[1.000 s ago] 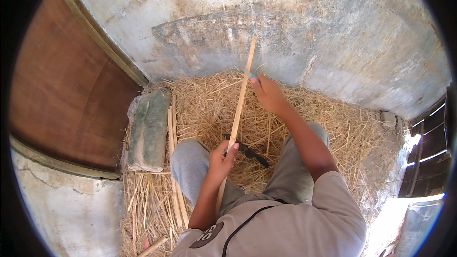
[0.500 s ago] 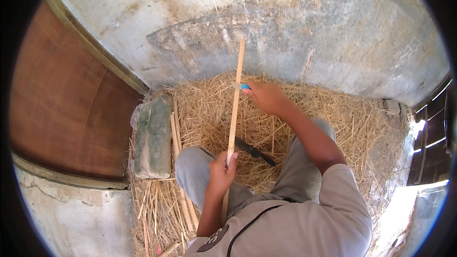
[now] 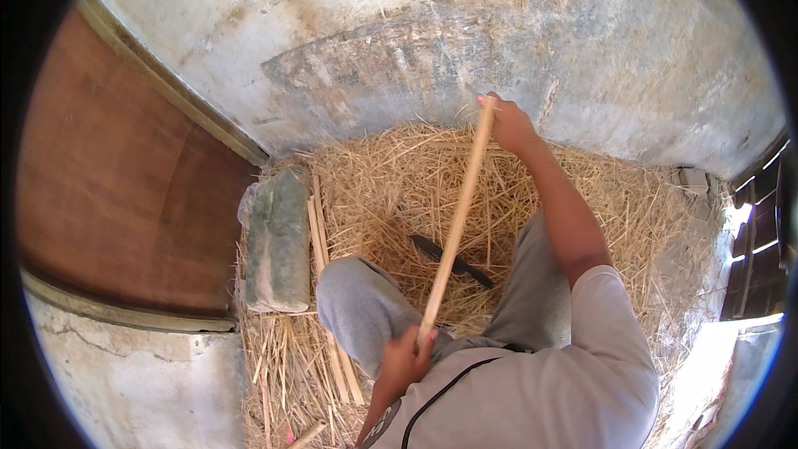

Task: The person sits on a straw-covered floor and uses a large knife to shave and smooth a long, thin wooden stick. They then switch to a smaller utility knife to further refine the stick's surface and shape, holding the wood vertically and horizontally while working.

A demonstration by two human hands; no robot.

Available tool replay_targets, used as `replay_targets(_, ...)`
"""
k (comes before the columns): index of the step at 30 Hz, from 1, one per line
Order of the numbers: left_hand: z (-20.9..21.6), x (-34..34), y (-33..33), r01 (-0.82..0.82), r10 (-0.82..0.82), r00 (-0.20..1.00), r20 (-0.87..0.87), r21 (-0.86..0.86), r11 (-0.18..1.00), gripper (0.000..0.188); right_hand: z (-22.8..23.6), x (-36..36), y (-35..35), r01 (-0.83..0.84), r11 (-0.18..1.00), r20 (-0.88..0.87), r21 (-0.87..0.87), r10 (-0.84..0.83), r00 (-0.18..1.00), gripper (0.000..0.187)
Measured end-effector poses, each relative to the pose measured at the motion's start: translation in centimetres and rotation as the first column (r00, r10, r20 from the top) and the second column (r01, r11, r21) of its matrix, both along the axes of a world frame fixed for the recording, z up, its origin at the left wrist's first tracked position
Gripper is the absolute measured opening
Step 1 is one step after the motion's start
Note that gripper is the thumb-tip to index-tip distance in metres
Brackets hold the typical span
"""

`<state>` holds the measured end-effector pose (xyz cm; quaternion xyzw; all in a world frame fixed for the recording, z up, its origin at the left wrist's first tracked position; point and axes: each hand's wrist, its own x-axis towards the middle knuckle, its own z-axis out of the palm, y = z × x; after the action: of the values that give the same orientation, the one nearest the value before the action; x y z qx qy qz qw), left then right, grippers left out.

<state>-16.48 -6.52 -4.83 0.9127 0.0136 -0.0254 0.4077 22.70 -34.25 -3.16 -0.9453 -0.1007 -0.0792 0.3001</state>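
Note:
My left hand point(image 3: 406, 359), close to my lap, is wrapped round the lower end of a long pale wooden strip point(image 3: 455, 231), perhaps bamboo. The strip slants up and to the right, away from me. At its far end my right hand point(image 3: 510, 124) is closed, with the strip touching or passing just in front of the fingers. A bit of blue and a thin tip show there, part of the small blue-handled knife point(image 3: 480, 99); the fingers hide most of it. Between my legs a black knife point(image 3: 474, 273) lies on the straw, partly behind the strip.
Loose straw point(image 3: 374, 175) covers the ground. Left of my knee lie a worn greenish block point(image 3: 278, 241) and several pale strips point(image 3: 339, 366). A stained wall point(image 3: 349, 58) rises ahead, a brown wooden panel point(image 3: 125, 175) stands left, and dark slats point(image 3: 756, 233) are at right.
My right hand with the small knife has moved outward from the strip's middle to its far end. My left hand has drawn back toward my lap, and the strip now leans further right.

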Motion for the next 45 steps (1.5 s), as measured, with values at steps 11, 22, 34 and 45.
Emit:
replay_targets(11,-1.2,1.8,0.1,-0.152,0.168,0.978,0.124,-0.128,0.98,0.022,1.5,-6.2,3.5,-0.11,0.973,-0.031,0.205,0.119,0.992,0.052)
replay_targets(22,-1.8,0.8,-0.4,-0.072,0.057,0.981,0.184,0.074,0.995,0.022,1.8,-8.8,3.5,-0.27,0.959,0.026,-0.09,0.273,0.962,0.047)
replay_targets(34,-2.2,0.6,-0.6,-0.123,0.11,0.959,0.262,0.037,0.992,0.018,2.7,-12.3,3.3,-0.422,0.891,0.0,-0.167,0.428,0.904,0.048)
replay_targets(45,-1.5,1.3,-0.8,-0.084,0.074,0.959,0.275,0.025,0.996,0.023,2.2,-10.7,3.2,-0.396,0.884,0.074,-0.25,0.425,0.902,0.043)
